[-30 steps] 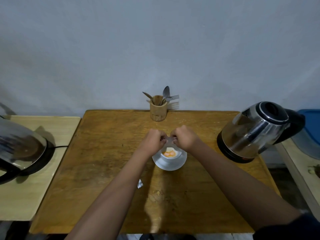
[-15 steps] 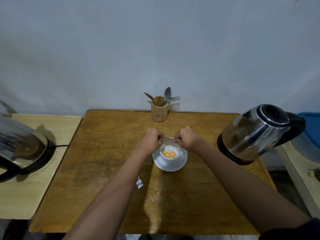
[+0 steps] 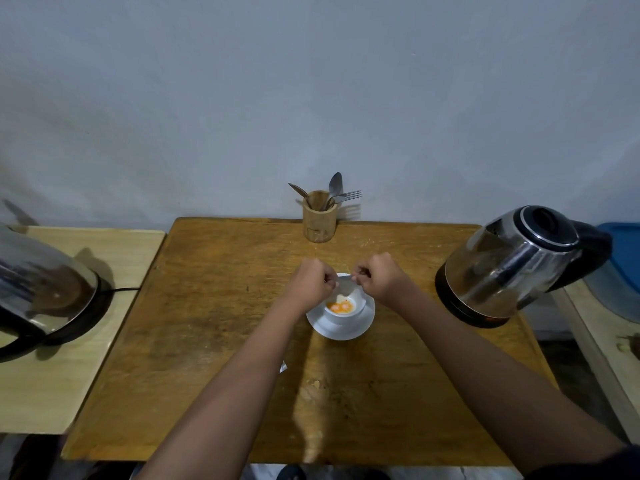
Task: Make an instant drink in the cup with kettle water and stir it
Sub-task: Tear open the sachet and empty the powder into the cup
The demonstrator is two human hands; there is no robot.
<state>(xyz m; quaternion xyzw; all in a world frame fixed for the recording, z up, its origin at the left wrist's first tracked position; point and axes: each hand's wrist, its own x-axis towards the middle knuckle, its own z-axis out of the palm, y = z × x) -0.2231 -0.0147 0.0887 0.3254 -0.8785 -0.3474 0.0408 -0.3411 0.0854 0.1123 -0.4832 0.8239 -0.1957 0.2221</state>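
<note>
Wooden table (image 3: 214, 341): square top, honey-brown, worn and scratched, with pale scuffed patches near the front edge. Both bare forearms reach across it from the near side.

Scrap of silvery wrapper (image 3: 283, 366): lies on the table, mostly hidden under the left forearm.

Saucer (image 3: 346, 329): white, round, glossy, at the table's centre.

Cup (image 3: 346, 306): white, round, seated on the saucer; orange and pale powder lies in its bottom.

Left hand (image 3: 311, 282): closed in a pinch on one end of a small silvery sachet (image 3: 343, 278), held just above the cup's far rim.

Right hand (image 3: 379, 277): closed in a pinch on the sachet's other end, knuckles up. The sachet is largely covered by both hands; how far it is torn cannot be told.

Kettle (image 3: 519, 265): polished steel body, black lid, handle and base, on the table's right edge, clear of the hands.

Second steel kettle (image 3: 41, 282): on a black base with cord, on a paler side table (image 3: 104, 341) to the left, cut off by the frame.

Cutlery holder (image 3: 319, 216): cylindrical, wooden, at the table's far edge, directly beyond the cup; spoons (image 3: 335, 185) and a fork (image 3: 349, 195) stand in it.

Blue container (image 3: 623, 258): far right, partly out of view.

Wall (image 3: 311, 98): plain, matt grey-white, behind everything.
</note>
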